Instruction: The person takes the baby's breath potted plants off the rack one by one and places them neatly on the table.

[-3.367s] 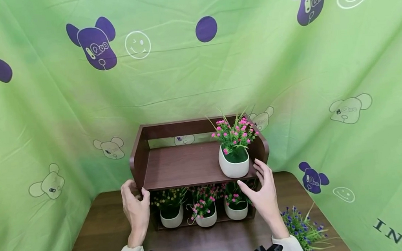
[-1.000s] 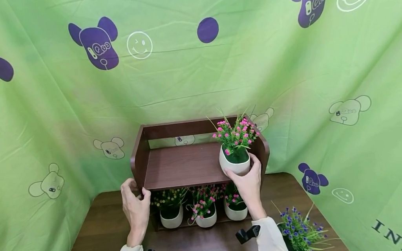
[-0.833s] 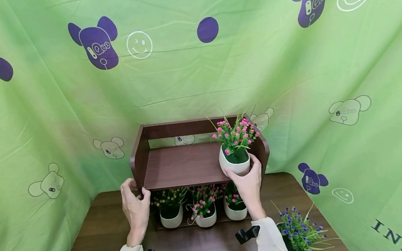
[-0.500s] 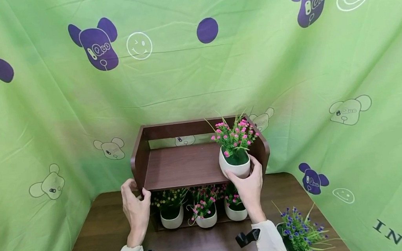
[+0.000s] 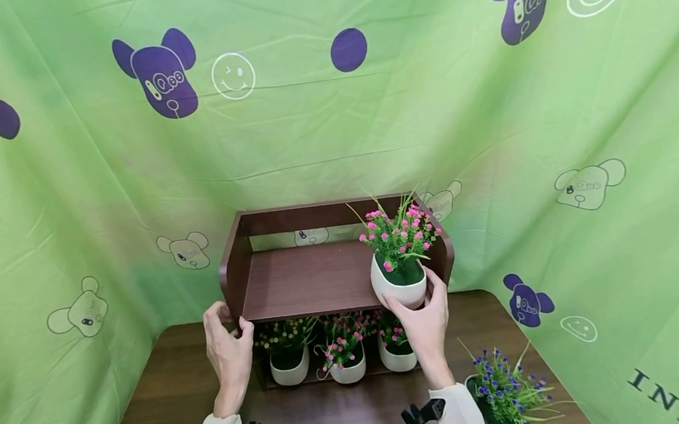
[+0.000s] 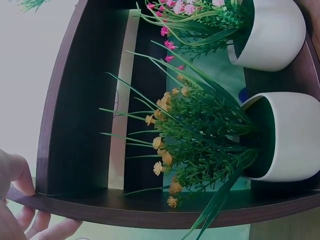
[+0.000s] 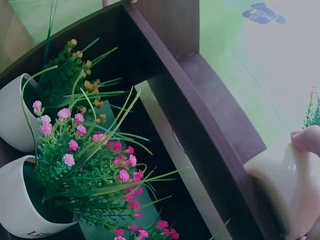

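Right hand (image 5: 425,324) holds flowerpot (image 5: 401,293) at shelf's front edge (image 5: 311,313); wide board (image 5: 305,274) stretches leftward.

A brown wood-grain table (image 5: 166,372) with rounded far corners stands before light green cloth (image 5: 310,141), which rises in soft folds behind it and along its left and right sides. High above the table's far edge the cloth carries a purple eared head (image 5: 164,82), a winking white smiley (image 5: 233,76) and a purple dot (image 5: 349,49); dark letters (image 5: 668,396) run to the table's right, and soft light leaves a pale sheen on its near part.
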`<state>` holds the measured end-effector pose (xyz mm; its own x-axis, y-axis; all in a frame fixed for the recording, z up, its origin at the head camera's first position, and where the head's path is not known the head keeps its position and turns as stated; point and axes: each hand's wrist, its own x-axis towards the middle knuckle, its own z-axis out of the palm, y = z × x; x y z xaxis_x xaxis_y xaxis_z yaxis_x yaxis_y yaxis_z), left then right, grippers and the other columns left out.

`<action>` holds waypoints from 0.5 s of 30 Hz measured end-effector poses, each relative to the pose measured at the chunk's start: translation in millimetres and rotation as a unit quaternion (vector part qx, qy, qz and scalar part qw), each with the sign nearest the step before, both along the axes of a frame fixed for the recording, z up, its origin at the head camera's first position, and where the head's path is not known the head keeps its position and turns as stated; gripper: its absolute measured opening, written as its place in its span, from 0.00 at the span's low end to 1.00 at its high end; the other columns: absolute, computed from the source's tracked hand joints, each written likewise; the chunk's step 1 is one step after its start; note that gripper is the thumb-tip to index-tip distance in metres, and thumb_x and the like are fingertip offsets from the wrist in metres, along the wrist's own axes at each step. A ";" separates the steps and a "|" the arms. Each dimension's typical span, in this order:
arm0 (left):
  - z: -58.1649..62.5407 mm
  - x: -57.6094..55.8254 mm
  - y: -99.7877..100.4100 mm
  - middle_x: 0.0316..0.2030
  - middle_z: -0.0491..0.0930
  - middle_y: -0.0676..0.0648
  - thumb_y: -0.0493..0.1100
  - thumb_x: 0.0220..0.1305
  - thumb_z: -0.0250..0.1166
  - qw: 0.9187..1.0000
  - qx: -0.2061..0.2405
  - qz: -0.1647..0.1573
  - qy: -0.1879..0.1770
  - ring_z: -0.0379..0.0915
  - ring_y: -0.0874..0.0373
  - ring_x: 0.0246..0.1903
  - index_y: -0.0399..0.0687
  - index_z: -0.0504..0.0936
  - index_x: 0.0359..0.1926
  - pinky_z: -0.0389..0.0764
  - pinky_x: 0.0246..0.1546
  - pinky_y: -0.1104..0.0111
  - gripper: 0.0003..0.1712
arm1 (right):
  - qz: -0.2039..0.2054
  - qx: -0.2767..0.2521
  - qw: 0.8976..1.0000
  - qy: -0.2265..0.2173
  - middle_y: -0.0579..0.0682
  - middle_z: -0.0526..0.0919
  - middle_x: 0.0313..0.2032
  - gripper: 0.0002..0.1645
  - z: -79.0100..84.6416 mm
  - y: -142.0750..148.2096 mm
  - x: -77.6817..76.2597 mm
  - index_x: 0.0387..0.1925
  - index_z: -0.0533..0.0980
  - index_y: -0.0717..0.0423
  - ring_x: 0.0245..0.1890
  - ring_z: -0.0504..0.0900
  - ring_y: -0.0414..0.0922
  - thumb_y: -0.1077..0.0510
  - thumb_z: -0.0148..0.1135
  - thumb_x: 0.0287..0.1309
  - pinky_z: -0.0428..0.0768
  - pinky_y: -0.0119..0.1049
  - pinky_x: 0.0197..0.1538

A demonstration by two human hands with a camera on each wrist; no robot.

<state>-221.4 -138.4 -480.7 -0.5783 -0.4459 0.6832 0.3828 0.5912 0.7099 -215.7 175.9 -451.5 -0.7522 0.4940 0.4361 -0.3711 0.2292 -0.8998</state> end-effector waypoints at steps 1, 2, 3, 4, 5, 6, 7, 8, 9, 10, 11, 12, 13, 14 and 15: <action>-0.1 0.0 0.0 0.43 0.75 0.37 0.26 0.60 0.63 1.000 0.000 0.000 0.000 0.77 0.47 0.39 0.38 0.72 0.57 0.71 0.36 0.90 0.23 | 0.002 0.000 1.000 0.001 0.58 0.71 0.67 0.54 0.1 0.5 1.3 0.74 0.67 0.59 0.66 0.73 0.48 0.65 0.85 0.46 0.68 0.21 0.64; -0.2 -0.1 0.0 0.43 0.74 0.37 0.26 0.60 0.63 1.000 0.000 0.001 0.001 0.77 0.47 0.39 0.38 0.72 0.57 0.71 0.36 0.90 0.23 | 0.004 -0.001 1.000 0.002 0.57 0.71 0.67 0.54 0.5 0.9 3.0 0.74 0.67 0.59 0.66 0.73 0.47 0.65 0.85 0.46 0.68 0.22 0.64; -0.3 -0.1 0.0 0.43 0.75 0.37 0.26 0.60 0.63 1.000 0.000 0.001 0.002 0.77 0.47 0.39 0.38 0.72 0.57 0.70 0.36 0.90 0.23 | 0.004 -0.001 1.000 0.002 0.56 0.71 0.67 0.54 0.8 1.3 4.4 0.73 0.67 0.59 0.66 0.73 0.46 0.65 0.85 0.46 0.68 0.22 0.65; -0.4 -0.2 -0.1 0.43 0.75 0.37 0.26 0.60 0.63 1.000 -0.001 0.002 0.003 0.77 0.47 0.39 0.38 0.72 0.57 0.70 0.36 0.90 0.23 | 0.005 -0.001 1.000 0.002 0.55 0.71 0.67 0.54 0.8 1.6 5.8 0.74 0.67 0.60 0.66 0.73 0.46 0.65 0.85 0.46 0.68 0.22 0.65; -0.5 -0.3 -0.1 0.43 0.75 0.37 0.26 0.60 0.63 1.000 -0.001 0.002 0.004 0.77 0.47 0.39 0.38 0.72 0.56 0.70 0.36 0.90 0.23 | 0.005 0.000 1.000 0.003 0.55 0.72 0.67 0.54 0.8 2.0 7.2 0.74 0.67 0.60 0.66 0.73 0.46 0.66 0.85 0.47 0.69 0.22 0.65; -0.6 -0.4 -0.2 0.43 0.75 0.37 0.26 0.59 0.63 1.000 -0.002 0.003 0.005 0.78 0.47 0.39 0.38 0.72 0.56 0.70 0.36 0.90 0.23 | 0.004 0.001 1.000 0.002 0.55 0.72 0.67 0.54 0.9 2.3 9.1 0.74 0.67 0.60 0.65 0.73 0.45 0.66 0.85 0.47 0.69 0.21 0.65; -0.7 -0.4 -0.2 0.43 0.75 0.37 0.26 0.59 0.63 1.000 -0.002 0.003 0.006 0.78 0.47 0.39 0.38 0.72 0.56 0.70 0.36 0.90 0.23 | 0.004 0.002 1.000 0.003 0.55 0.72 0.67 0.53 1.0 2.6 11.1 0.74 0.67 0.61 0.65 0.73 0.45 0.66 0.85 0.47 0.69 0.21 0.65; -0.9 -0.5 -0.2 0.42 0.75 0.37 0.26 0.59 0.63 1.000 -0.003 0.004 0.007 0.78 0.47 0.39 0.38 0.72 0.56 0.70 0.36 0.90 0.23 | 0.003 0.003 1.000 0.003 0.55 0.72 0.67 0.53 1.0 2.9 13.2 0.74 0.67 0.61 0.65 0.73 0.45 0.66 0.84 0.47 0.69 0.20 0.64; -1.0 -0.5 -0.2 0.42 0.75 0.37 0.26 0.59 0.63 1.000 -0.003 0.004 0.007 0.78 0.47 0.39 0.38 0.72 0.56 0.70 0.36 0.90 0.23 | 0.003 0.003 1.000 0.005 0.55 0.73 0.67 0.53 0.8 3.0 15.4 0.73 0.67 0.61 0.65 0.73 0.44 0.66 0.84 0.47 0.69 0.20 0.64; -1.2 -0.6 -0.2 0.42 0.75 0.37 0.26 0.59 0.63 1.000 -0.003 0.004 0.008 0.78 0.47 0.39 0.38 0.73 0.56 0.71 0.36 0.90 0.24 | 0.003 0.002 1.000 0.007 0.55 0.73 0.67 0.53 0.6 3.2 17.6 0.73 0.67 0.61 0.64 0.73 0.44 0.67 0.84 0.47 0.69 0.20 0.64; -1.2 -0.6 -0.2 0.42 0.75 0.37 0.26 0.59 0.63 1.000 -0.004 0.004 0.008 0.78 0.47 0.39 0.38 0.73 0.56 0.71 0.36 0.90 0.24 | 0.003 0.002 1.000 0.007 0.55 0.73 0.66 0.53 0.3 3.4 20.1 0.73 0.67 0.62 0.64 0.73 0.43 0.67 0.84 0.47 0.69 0.19 0.63; -1.4 -0.7 -0.2 0.42 0.75 0.37 0.26 0.59 0.63 1.000 -0.004 0.004 0.007 0.78 0.47 0.39 0.38 0.73 0.56 0.70 0.36 0.90 0.24 | 0.002 0.003 1.000 0.006 0.55 0.73 0.66 0.52 -0.1 3.5 22.6 0.73 0.67 0.61 0.64 0.73 0.42 0.67 0.84 0.47 0.69 0.19 0.63; -1.4 -0.7 -0.2 0.42 0.75 0.37 0.26 0.59 0.63 1.000 -0.005 0.004 0.007 0.78 0.47 0.39 0.38 0.73 0.56 0.70 0.36 0.90 0.24 | 0.002 0.000 1.000 0.007 0.55 0.73 0.66 0.53 -0.6 3.8 25.0 0.73 0.67 0.61 0.64 0.73 0.41 0.68 0.84 0.47 0.70 0.19 0.63; -1.4 -0.8 -0.2 0.42 0.75 0.37 0.26 0.59 0.63 1.000 -0.005 0.004 0.006 0.78 0.47 0.39 0.38 0.73 0.56 0.70 0.36 0.90 0.23 | 0.004 -0.002 1.000 0.008 0.54 0.73 0.66 0.52 -0.9 4.0 27.4 0.73 0.68 0.61 0.64 0.74 0.40 0.68 0.83 0.47 0.70 0.19 0.63; -1.5 -0.9 -0.1 0.42 0.75 0.37 0.26 0.59 0.63 1.000 -0.005 0.004 0.005 0.78 0.47 0.39 0.38 0.73 0.56 0.70 0.36 0.90 0.23 | 0.005 -0.003 1.000 0.010 0.54 0.73 0.66 0.52 -1.1 4.3 29.9 0.73 0.68 0.61 0.63 0.74 0.39 0.69 0.83 0.47 0.70 0.19 0.63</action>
<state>-222.2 -138.5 -482.2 -0.5677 -0.4433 0.6936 0.3847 0.6020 0.6997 -185.9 180.2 -452.6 -0.7484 0.4893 0.4478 -0.3907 0.2203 -0.8938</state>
